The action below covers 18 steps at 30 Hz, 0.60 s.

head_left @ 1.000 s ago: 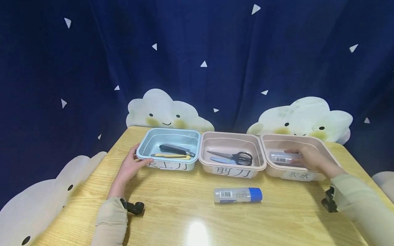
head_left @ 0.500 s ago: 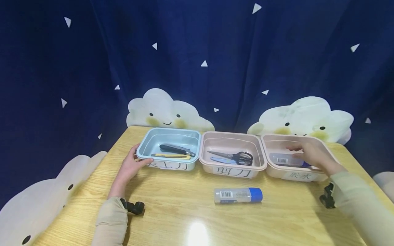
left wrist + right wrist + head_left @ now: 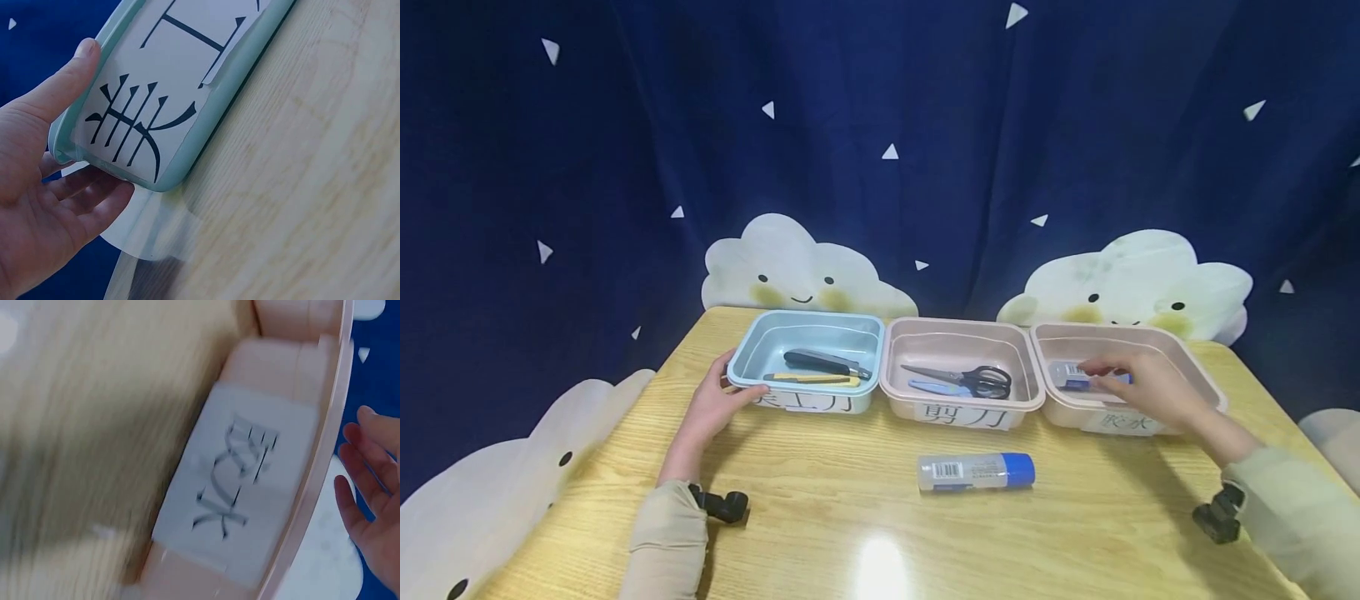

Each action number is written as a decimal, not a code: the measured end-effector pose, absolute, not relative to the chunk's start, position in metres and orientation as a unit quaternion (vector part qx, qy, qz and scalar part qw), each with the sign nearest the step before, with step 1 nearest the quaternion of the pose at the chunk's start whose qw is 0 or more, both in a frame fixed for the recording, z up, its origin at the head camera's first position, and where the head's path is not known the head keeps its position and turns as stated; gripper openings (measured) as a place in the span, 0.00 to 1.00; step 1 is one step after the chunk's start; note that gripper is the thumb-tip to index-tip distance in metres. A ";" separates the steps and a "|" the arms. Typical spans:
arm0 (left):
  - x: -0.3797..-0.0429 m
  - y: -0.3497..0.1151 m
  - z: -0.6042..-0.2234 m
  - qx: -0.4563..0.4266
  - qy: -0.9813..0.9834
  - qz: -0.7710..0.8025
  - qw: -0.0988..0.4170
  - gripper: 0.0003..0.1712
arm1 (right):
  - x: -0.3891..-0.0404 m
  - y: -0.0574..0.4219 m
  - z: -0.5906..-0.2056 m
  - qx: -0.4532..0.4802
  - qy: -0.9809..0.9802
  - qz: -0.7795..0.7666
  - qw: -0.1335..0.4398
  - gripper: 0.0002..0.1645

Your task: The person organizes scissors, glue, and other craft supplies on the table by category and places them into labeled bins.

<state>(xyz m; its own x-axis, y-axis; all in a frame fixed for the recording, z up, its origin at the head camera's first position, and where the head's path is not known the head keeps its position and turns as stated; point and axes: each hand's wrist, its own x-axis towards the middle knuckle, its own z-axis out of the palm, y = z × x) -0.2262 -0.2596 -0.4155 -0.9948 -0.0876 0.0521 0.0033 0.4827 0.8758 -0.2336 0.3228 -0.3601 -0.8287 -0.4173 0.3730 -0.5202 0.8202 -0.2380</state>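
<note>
My left hand (image 3: 711,404) grips the front left corner of the light blue bin (image 3: 808,332), thumb on the rim and fingers round its side. Black (image 3: 816,361) and yellow (image 3: 805,378) utility knives lie inside that bin. Over the right pink bin (image 3: 1105,341), my right hand (image 3: 1150,387) hovers with relaxed fingers and holds nothing, as the right wrist view shows. A clear glue bottle (image 3: 1063,374) lies in this bin, partly hidden by the hand. Another glue bottle (image 3: 966,472), blue-capped, lies on the table.
Between those two bins stands a pink bin (image 3: 955,340) with black-handled scissors (image 3: 988,382) and a light blue tool (image 3: 936,388). White labels mark the bin fronts. The wooden table (image 3: 820,517) ends at a dark blue curtain (image 3: 850,125) behind.
My right hand has let go of the glue bottle in the right bin, and that bottle has rolled slightly backward. My left hand has kept its hold on the blue bin.
</note>
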 end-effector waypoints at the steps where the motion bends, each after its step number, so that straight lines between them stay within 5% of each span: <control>1: -0.226 -0.260 -0.416 0.023 -0.859 -0.509 0.046 0.56 | -0.229 0.318 -0.360 0.252 -0.940 0.172 0.154 0.11; 18: -0.227 -0.261 -0.417 0.020 -0.860 -0.507 0.052 0.56 | -0.170 0.225 -0.384 0.422 -0.873 0.189 0.156 0.19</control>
<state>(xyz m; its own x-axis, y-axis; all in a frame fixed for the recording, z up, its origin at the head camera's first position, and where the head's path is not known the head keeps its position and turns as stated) -0.2265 -0.2606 -0.4166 -0.9938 -0.0874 0.0693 0.0182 0.4859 0.8738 -0.1699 0.2255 -0.3843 -0.5945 -0.6777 0.4328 -0.7961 0.5718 -0.1981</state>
